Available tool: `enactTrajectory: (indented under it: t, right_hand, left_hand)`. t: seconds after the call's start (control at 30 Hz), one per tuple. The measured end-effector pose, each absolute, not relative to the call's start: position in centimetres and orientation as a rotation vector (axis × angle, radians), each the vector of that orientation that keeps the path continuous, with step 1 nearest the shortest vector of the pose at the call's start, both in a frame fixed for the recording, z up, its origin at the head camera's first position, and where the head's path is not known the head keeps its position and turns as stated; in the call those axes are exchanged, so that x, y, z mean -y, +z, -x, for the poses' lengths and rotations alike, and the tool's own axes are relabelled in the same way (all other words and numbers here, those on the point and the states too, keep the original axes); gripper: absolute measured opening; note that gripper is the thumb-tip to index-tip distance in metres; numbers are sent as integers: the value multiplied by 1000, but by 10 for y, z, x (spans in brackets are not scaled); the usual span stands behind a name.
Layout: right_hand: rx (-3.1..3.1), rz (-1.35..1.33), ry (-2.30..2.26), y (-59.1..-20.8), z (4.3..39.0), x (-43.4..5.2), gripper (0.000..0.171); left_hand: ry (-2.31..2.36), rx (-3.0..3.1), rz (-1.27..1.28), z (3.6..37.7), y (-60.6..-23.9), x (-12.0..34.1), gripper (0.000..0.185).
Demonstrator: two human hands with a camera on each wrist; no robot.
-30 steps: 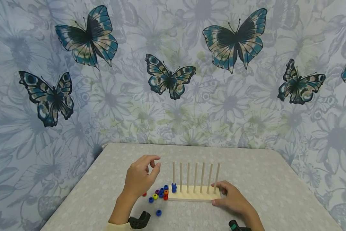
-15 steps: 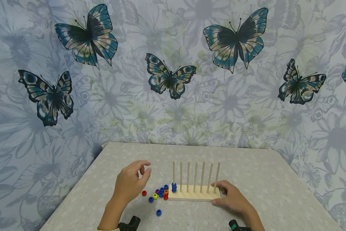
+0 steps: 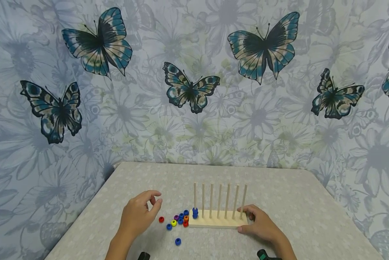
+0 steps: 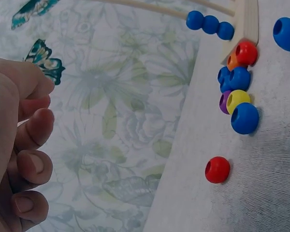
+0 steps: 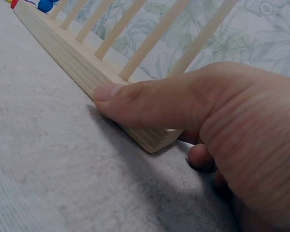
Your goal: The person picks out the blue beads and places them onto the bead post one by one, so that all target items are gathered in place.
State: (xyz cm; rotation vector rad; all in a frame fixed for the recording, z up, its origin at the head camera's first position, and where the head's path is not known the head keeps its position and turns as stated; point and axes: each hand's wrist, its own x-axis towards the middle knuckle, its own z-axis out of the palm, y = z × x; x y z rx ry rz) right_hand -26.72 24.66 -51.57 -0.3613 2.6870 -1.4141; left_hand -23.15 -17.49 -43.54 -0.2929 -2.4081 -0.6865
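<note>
Wooden peg rack (image 3: 217,221) lying left-right, pegs upright, right hand (image 3: 262,225) gripping its end, left hand (image 3: 136,216) loosely curled, empty, nr beads (image 3: 180,219).

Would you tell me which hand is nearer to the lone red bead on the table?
The left hand is nearer; it hovers just left of the red bead. The right hand grips the far end of the wooden peg rack.

Left hand (image 3: 137,216) loosely curled, empty
</note>
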Motion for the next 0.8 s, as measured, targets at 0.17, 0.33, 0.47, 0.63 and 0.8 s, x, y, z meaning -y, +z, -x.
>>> enactTrajectory:
  t: [0.17, 0.33, 0.47, 0.63, 0.8]
  right_hand:
    - [-2656, 358, -1449, -516, 265, -247, 60]
    - [-2656, 350, -1450, -513, 265, -246, 59]
    - [-2675, 347, -1423, -513, 266, -246, 60]
    - [-2698, 325, -1382, -517, 268, -246, 60]
    - [-2712, 314, -1370, -521, 269, -247, 60]
  left_hand:
    - [-718, 2443, 282, 234, -443, 176, 16]
    - [-760, 2465, 277, 235, -450, 179, 16]
    - [-805, 2496, 265, 235, -453, 182, 16]
    - [-879, 2618, 201, 237, -459, 185, 16]
    - [-968, 2688, 183, 239, -464, 184, 15]
